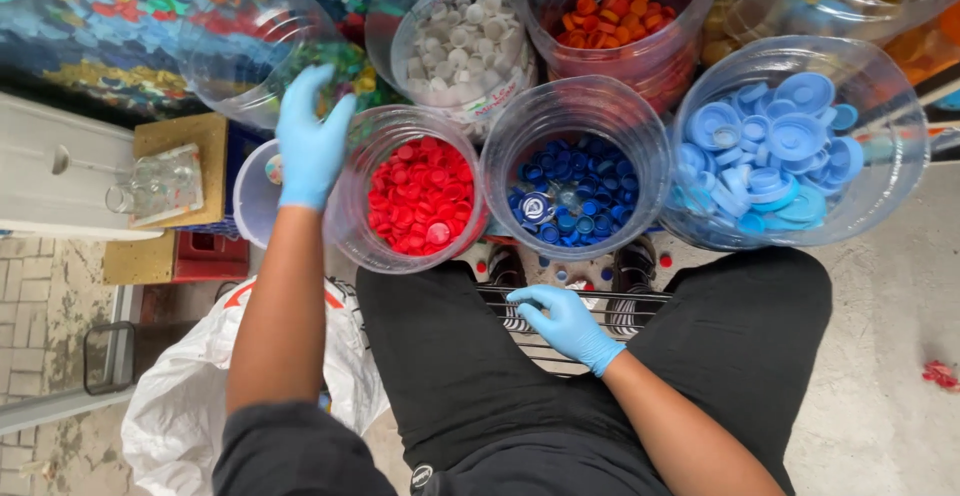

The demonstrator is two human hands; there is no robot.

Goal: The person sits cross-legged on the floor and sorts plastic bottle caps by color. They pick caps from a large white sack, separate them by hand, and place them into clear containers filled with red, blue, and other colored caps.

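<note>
Two gloved hands: left hand (311,143) flat, fingers spread, empty, above rim of red-cap tub (421,194); right hand (566,324) loosely curled on wire rack (625,308), empty. Six clear tubs visible.

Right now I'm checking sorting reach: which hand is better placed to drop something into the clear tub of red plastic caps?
Left. The left hand in its blue glove is raised beside the clear tub of red plastic caps, at its rim. The right hand rests low on the wire rack between the knees.
</note>
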